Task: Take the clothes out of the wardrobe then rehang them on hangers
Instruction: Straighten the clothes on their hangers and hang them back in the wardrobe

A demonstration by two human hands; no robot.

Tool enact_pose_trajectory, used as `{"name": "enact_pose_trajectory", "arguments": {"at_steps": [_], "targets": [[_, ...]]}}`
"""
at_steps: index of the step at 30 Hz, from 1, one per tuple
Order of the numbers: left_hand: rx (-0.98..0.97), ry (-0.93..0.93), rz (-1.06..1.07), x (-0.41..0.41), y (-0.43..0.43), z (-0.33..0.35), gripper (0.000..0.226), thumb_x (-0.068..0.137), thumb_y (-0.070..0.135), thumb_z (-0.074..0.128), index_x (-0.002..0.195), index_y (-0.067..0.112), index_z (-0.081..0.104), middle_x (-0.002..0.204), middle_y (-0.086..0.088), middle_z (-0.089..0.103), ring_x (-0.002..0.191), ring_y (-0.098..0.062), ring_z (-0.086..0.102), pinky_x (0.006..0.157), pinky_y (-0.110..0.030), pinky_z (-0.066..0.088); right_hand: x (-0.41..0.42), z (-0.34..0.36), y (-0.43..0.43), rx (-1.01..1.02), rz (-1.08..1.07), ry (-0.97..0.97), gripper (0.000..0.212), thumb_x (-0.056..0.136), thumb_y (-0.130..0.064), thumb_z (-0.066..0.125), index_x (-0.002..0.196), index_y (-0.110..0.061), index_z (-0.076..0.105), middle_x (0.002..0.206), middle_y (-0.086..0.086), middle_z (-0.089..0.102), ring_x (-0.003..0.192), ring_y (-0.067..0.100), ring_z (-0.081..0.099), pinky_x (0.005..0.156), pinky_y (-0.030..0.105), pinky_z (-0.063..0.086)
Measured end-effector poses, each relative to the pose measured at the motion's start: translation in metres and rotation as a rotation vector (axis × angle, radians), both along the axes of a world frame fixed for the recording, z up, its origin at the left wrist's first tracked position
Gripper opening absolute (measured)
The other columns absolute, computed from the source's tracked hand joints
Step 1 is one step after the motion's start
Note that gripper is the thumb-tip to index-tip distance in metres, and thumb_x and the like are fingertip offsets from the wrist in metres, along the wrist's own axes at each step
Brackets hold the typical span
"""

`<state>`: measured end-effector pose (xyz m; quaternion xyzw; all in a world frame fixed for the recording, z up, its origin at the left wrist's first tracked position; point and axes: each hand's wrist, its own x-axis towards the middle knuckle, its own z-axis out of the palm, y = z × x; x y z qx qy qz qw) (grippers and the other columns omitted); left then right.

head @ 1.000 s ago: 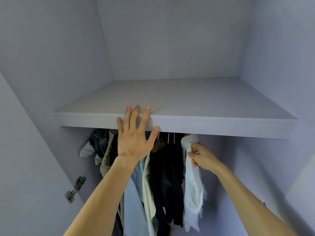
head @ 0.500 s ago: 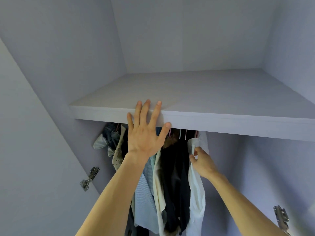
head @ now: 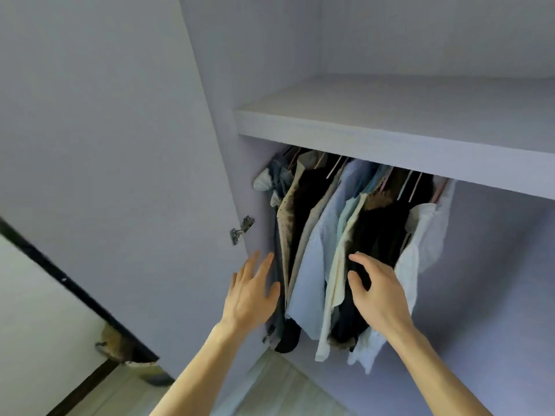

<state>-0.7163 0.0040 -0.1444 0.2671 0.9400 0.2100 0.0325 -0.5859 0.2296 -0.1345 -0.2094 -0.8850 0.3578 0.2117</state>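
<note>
- Under the shelf (head: 390, 136), the clothes (head: 330, 235) hang packed close on hangers (head: 411, 184), toward the left side of the wardrobe.
- Right hand (head: 378, 292) is wide with fingers bent a little, in front of a dark piece. It holds nothing.
- Left hand (head: 250, 292) is wide with straight fingers, just beside the leftmost clothes, and holds nothing.
- Best way, I think: pick one hanger, lift its hook, then pull it out.
- Shelf edge sits low over the hooks. The door (head: 120, 175) and hinge (head: 241, 229) are close on the left. Open room lies right of the white shirt (head: 420, 250).
</note>
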Motion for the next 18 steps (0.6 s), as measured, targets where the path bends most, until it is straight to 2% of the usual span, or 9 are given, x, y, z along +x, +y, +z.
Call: {"name": "enact_pose_trajectory", "arguments": {"at_steps": [2, 6, 9, 13, 18], "targets": [[-0.075, -0.087, 0.125, 0.025, -0.069, -0.029, 0.063, 0.101, 0.042, 0.045, 0.158, 0.035, 0.018, 0.167, 0.003, 0.01, 0.152, -0.022, 0.015, 0.123, -0.04, 0.017, -0.002, 0.003, -0.049, 0.039, 0.164, 0.021, 0.037, 0.099, -0.025, 0.057, 0.136, -0.025, 0.058, 0.138, -0.014, 0.055, 0.133, 0.004, 0.041, 0.105, 0.018, 0.032], [-0.192, -0.147, 0.35, 0.097, -0.212, -0.059, 0.057, 0.1, 0.039, 0.047, 0.154, 0.031, 0.032, 0.161, 0.004, 0.029, 0.151, -0.018, 0.02, 0.119, -0.037, 0.023, -0.002, -0.001, -0.159, 0.169, 0.448, 0.011, 0.034, 0.098, -0.025, 0.06, 0.131, -0.022, 0.065, 0.136, -0.009, 0.06, 0.134, 0.013, 0.045, 0.112, 0.024, 0.032], [-0.206, -0.211, 0.53, 0.172, -0.314, -0.072, 0.056, 0.098, 0.041, 0.046, 0.152, 0.033, 0.034, 0.161, 0.005, 0.028, 0.151, -0.018, 0.019, 0.12, -0.038, 0.021, 0.015, -0.017, -0.25, 0.225, 0.635, -0.007, 0.033, 0.096, -0.025, 0.062, 0.128, -0.022, 0.068, 0.135, -0.005, 0.063, 0.134, 0.018, 0.046, 0.113, 0.026, 0.031], [-0.21, -0.295, 0.802, 0.287, -0.431, -0.091, 0.057, 0.099, 0.044, 0.043, 0.153, 0.033, 0.033, 0.162, 0.004, 0.027, 0.151, -0.018, 0.018, 0.121, -0.043, 0.02, 0.061, -0.042, -0.371, 0.288, 0.929, -0.05, 0.035, 0.096, -0.032, 0.061, 0.129, -0.027, 0.066, 0.139, -0.007, 0.059, 0.139, 0.015, 0.042, 0.114, 0.035, 0.035], [-0.175, -0.431, 1.137, 0.449, -0.529, -0.118, 0.054, 0.099, 0.044, 0.042, 0.151, 0.029, 0.039, 0.16, 0.001, 0.031, 0.148, -0.018, 0.025, 0.119, -0.048, 0.024, 0.139, -0.068, -0.503, 0.468, 1.337, -0.134, 0.038, 0.099, -0.044, 0.049, 0.136, -0.037, 0.057, 0.149, -0.013, 0.048, 0.148, 0.012, 0.027, 0.12, 0.035, 0.025]]}}
